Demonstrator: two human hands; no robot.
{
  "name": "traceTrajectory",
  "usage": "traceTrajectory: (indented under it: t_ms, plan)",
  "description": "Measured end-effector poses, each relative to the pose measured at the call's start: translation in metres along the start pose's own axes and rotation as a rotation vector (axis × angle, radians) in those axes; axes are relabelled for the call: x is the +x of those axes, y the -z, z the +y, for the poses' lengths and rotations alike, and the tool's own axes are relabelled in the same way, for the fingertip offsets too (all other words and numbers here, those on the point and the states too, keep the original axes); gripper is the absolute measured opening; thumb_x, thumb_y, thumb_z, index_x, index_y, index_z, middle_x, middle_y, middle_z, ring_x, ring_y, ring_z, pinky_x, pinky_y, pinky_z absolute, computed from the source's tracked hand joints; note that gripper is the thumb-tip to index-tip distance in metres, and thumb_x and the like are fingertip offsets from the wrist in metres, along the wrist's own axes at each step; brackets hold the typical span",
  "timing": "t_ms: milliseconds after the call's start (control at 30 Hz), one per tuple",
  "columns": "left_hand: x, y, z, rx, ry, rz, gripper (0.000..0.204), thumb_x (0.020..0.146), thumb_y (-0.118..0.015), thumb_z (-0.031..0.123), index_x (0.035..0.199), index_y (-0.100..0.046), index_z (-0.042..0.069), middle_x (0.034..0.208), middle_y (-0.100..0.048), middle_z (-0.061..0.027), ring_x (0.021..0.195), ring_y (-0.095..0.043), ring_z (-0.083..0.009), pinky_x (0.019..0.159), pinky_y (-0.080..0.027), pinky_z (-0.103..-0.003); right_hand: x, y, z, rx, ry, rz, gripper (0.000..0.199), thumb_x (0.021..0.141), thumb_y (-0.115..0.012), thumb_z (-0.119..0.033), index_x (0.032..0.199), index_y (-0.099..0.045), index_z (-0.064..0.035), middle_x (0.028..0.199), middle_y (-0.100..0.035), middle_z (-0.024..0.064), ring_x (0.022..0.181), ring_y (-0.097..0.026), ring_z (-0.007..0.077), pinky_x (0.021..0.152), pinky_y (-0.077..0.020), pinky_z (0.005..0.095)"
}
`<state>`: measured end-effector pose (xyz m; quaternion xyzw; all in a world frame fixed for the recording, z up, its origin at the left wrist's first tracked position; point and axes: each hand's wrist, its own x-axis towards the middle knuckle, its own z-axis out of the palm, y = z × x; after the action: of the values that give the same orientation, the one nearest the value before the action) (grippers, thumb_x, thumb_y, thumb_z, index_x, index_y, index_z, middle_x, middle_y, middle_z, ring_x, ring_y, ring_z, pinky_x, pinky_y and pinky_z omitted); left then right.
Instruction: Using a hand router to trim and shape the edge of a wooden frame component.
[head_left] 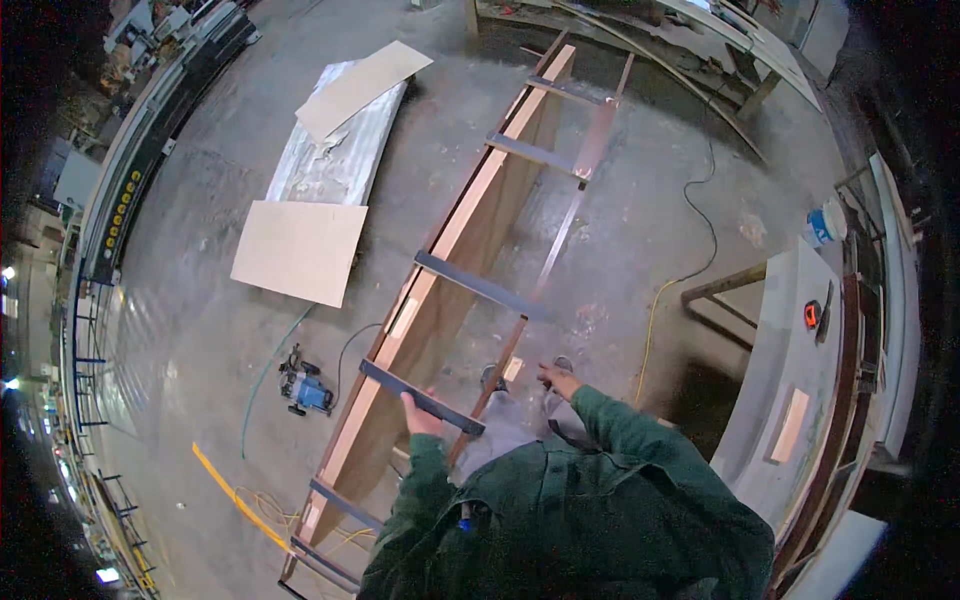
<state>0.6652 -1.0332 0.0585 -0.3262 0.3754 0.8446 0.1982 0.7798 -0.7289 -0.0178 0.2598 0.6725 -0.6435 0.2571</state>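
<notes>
Steel crossbar (420, 398) of the long ladder-like frame (590, 150), near its floor-side end, was clamped in my left hand (420, 418); my right hand (560, 380) hung apart, apparently loose. Lifting called for both hands.

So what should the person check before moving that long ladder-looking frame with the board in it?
1. Left hand gripping a dark crossbar: ok.
2. Right hand holding the frame: cannot tell, it is only near the rail.
3. Blue power tool on the floor beside the frame: not ok, close by.
4. Cables trailing on the floor: not ok.
5. Long board seated inside the frame: ok.
</notes>
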Motion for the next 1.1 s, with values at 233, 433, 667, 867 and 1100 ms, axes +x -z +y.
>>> traceTrajectory:
  t_ms: [233, 433, 667, 867, 1100]
  plan:
    - [0.020, 0.035, 0.010, 0.038, -0.126, 0.008, 0.050, 0.078, -0.048, 0.059, 0.101, -0.051, 0.015, 0.091, -0.056, -0.0080, 0.079, -0.051, -0.0246, 0.069, -0.043, -0.040, 0.046, 0.026, -0.102, 0.810, 0.005, 0.333, 0.083, 0.074, -0.043, -0.069, 0.133, -0.030, -0.0120, 0.131, -0.037, 0.0105, 0.110, -0.044, 0.0238, 0.087, -0.0373, 0.0418]
    - [0.029, 0.025, 0.015, 0.034, -0.138, 0.096, 0.051, 0.077, -0.047, 0.062, 0.093, -0.051, 0.013, 0.082, -0.057, -0.0051, 0.072, -0.052, -0.0248, 0.065, -0.043, -0.042, 0.078, 0.082, -0.158, 0.702, 0.050, 0.402, 0.093, 0.074, -0.052, -0.062, 0.139, -0.003, -0.0181, 0.140, -0.022, 0.0109, 0.117, -0.038, 0.0282, 0.089, -0.0355, 0.0448]
    - [0.033, 0.005, 0.013, 0.005, -0.154, 0.199, 0.053, 0.074, -0.050, 0.064, 0.087, -0.050, 0.012, 0.068, -0.052, -0.0030, 0.056, -0.048, -0.0177, 0.051, -0.040, -0.030, 0.121, 0.127, -0.167, 0.727, -0.065, 0.296, 0.080, 0.070, -0.067, -0.048, 0.128, -0.020, -0.0202, 0.115, -0.047, 0.0113, 0.077, -0.056, 0.0207, 0.059, -0.0434, 0.0362]
    - [0.035, 0.004, 0.015, 0.074, -0.196, 0.403, 0.052, 0.074, -0.049, 0.065, 0.071, -0.047, 0.013, 0.052, -0.040, -0.0005, 0.043, -0.039, -0.0168, 0.040, -0.033, -0.028, 0.195, 0.140, -0.147, 0.478, -0.122, 0.461, 0.053, 0.066, -0.068, -0.049, 0.081, -0.060, 0.0012, 0.067, -0.057, 0.0104, 0.053, -0.054, 0.0216, 0.046, -0.0429, 0.0357]
    - [0.014, -0.056, 0.012, 0.134, -0.364, 0.521, 0.052, 0.078, -0.042, 0.063, 0.059, -0.041, 0.015, 0.047, -0.037, 0.0005, 0.037, -0.034, -0.0144, 0.035, -0.029, -0.026, 0.359, 0.147, -0.002, 0.081, 0.124, 0.743, 0.021, 0.074, -0.054, -0.019, 0.082, -0.056, 0.0010, 0.067, -0.057, 0.0146, 0.050, -0.057, 0.0320, 0.041, -0.0468, 0.0499]
